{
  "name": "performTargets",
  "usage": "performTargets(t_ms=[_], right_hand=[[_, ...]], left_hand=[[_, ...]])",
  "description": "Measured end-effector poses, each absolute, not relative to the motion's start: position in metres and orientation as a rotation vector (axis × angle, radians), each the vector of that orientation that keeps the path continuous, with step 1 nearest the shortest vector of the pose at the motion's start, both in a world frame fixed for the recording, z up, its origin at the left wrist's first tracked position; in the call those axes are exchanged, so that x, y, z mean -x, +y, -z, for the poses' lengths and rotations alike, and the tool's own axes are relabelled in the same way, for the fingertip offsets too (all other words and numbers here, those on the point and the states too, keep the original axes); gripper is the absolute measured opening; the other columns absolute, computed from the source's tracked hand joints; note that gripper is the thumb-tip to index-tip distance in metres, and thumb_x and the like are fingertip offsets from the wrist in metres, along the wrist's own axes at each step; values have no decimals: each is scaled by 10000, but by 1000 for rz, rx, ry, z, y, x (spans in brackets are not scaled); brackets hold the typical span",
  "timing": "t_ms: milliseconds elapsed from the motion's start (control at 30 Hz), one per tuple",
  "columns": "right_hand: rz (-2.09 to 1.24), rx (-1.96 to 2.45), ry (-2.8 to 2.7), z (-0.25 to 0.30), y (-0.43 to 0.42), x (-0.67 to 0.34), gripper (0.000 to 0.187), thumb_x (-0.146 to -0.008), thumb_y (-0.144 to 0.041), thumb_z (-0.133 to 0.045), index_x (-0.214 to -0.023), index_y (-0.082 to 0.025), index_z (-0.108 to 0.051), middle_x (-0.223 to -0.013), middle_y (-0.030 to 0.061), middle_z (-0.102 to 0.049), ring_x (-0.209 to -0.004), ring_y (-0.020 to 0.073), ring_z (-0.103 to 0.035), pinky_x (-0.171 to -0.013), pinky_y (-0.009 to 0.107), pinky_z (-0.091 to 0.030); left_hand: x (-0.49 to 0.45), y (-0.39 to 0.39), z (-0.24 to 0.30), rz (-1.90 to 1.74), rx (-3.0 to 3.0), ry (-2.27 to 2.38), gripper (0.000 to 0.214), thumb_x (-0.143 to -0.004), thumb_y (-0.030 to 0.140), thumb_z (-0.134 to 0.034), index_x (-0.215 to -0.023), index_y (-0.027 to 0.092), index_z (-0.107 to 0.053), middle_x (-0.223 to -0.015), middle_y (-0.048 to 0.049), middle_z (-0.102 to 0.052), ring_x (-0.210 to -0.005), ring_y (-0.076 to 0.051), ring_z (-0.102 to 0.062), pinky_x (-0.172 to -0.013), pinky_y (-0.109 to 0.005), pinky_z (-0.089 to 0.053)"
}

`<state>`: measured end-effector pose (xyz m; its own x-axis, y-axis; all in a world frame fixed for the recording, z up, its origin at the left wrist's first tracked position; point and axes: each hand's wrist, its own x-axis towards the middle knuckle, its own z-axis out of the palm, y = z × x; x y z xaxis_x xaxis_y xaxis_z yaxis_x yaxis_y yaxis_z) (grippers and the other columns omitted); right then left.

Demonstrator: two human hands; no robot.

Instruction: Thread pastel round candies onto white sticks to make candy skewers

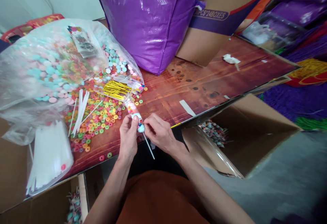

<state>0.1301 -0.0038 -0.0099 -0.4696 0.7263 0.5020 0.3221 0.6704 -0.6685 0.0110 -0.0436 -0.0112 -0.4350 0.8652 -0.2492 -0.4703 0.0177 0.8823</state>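
My left hand (pixel 128 133) and my right hand (pixel 158 132) meet at the table's near edge, both pinched on a candy stick (pixel 135 113): a white stick threaded with pastel candies inside a clear wrapper. The bare stick end pokes out below my hands toward my lap. Just left of my hands lie loose ring candies (pixel 98 120) in many colours and a few bare white sticks (pixel 81 109). A packet of gold twist ties (pixel 116 89) rests behind the candy stick.
A big clear bag of pastel candies (pixel 48 67) fills the table's left. White wrappers (pixel 49 155) lie front left. A purple bag (pixel 150 23) and a cardboard box (pixel 222 16) stand behind. An open carton (pixel 245 138) sits low on the right.
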Motion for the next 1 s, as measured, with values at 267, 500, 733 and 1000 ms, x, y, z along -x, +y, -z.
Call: performTargets(t_ms=[267, 500, 733, 1000], right_hand=[[-1737, 865, -1078, 20, -15, -118, 179, -871, -357, -602, -809, -193, -564, -586, -48, -512, -462, 76, -387, -420, 188, -324], [-1759, 843, -896, 20, -20, -114, 224, -869, -391, -646, -808, -196, -555, -562, -67, -491, -428, 59, -334, -395, 176, -315], [-922, 796, -1714, 10, -16, -131, 107, -928, -175, -571, -948, -206, -672, -880, 52, -658, -775, 160, -639, -685, 290, -543], [-541, 729, -1938, 12, -13, -135, 216, -960, -114, -508, -1053, -197, -685, -921, 81, -692, -827, 169, -672, -727, 282, -568]], left_hand=[[-18, -40, 2, -1632, -350, 1132, 352, -752, 444, -791, -791, 178, -564, -648, 59, -574, -498, -44, -509, -511, -155, -441], [-18, -40, 1, -1630, -381, 1188, 367, -770, 480, -767, -836, 192, -549, -620, 65, -589, -444, -55, -526, -482, -174, -453], [-15, -40, 2, -1684, -377, 1189, 373, -736, 474, -800, -802, 177, -584, -645, 62, -575, -496, -45, -515, -504, -163, -451], [-16, -40, 2, -1672, -400, 1198, 356, -758, 472, -782, -796, 183, -578, -635, 61, -562, -494, -50, -490, -520, -177, -425]])
